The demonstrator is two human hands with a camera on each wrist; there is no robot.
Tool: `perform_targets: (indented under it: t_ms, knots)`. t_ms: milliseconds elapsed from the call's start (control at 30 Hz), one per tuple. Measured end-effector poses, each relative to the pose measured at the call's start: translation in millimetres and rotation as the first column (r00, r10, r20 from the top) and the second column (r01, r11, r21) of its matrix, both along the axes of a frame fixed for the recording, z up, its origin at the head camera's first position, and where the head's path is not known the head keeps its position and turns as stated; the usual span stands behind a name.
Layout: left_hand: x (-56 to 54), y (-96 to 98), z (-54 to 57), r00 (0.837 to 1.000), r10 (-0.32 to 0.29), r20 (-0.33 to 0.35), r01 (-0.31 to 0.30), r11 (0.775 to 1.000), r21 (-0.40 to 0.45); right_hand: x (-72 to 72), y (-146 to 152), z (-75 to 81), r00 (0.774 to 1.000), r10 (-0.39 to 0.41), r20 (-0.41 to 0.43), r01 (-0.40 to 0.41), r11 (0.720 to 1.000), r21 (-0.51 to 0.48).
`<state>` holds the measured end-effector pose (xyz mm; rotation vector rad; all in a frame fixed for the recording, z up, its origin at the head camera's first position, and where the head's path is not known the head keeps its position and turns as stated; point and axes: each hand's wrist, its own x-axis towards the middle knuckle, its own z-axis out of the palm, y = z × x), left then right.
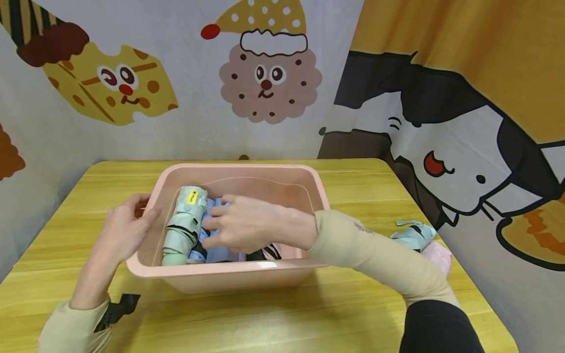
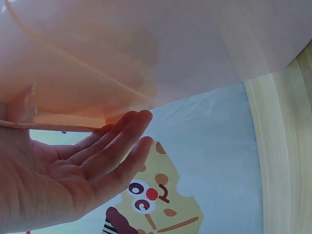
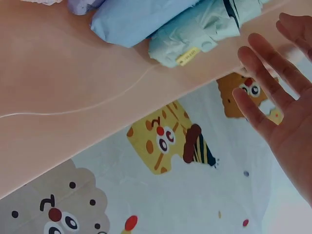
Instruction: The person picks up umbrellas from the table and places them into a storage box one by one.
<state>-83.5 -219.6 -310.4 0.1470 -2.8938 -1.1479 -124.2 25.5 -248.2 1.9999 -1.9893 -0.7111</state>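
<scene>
A pink plastic bin (image 1: 260, 279) stands on the table with several folded umbrellas in it. The mint green umbrella (image 1: 182, 223), marked with a yellow tag, lies along the bin's left side, beside a blue umbrella (image 3: 131, 22). My left hand (image 1: 125, 225) is at the bin's left rim, thumb on the inner side and the other fingers extended outside, touching the edge. Over the umbrellas hovers my right hand (image 1: 243, 223), palm down, fingers spread and holding nothing. It partly covers the blue umbrella and a dark-striped one (image 1: 270, 252).
Near the table's right edge lie a light blue folded umbrella (image 1: 415, 236) and a pink one (image 1: 438, 256), partly behind my right sleeve. A patterned curtain (image 1: 190, 132) hangs behind the wooden table (image 1: 282, 318).
</scene>
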Motion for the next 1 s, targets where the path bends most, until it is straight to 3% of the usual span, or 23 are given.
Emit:
perform_targets:
  t_ms: [233,533,833,1000]
  knots:
    - [2.7,-1.2,-0.9,1.000,0.011,-0.010,-0.011,1.000,0.001,-5.2,17,15.9,1.000,-0.007,-0.005,0.007,0.988,-0.157]
    - [0.3,-0.4,0.7,1.000,0.003,0.007,-0.003,1.000,-0.006,-11.8,47,38.2,0.997,-0.036,0.072,0.059,0.936,-0.348]
    - [0.0,-0.7,0.7,1.000,-0.003,0.002,0.003,1.000,-0.005,-20.7,88,38.2,0.975,-0.192,0.115,0.222,0.885,-0.409]
    - [-0.3,-0.9,-0.2,1.000,-0.002,-0.007,0.002,1.000,-0.007,-30.8,119,30.4,0.956,-0.270,0.115,0.292,0.837,-0.463]
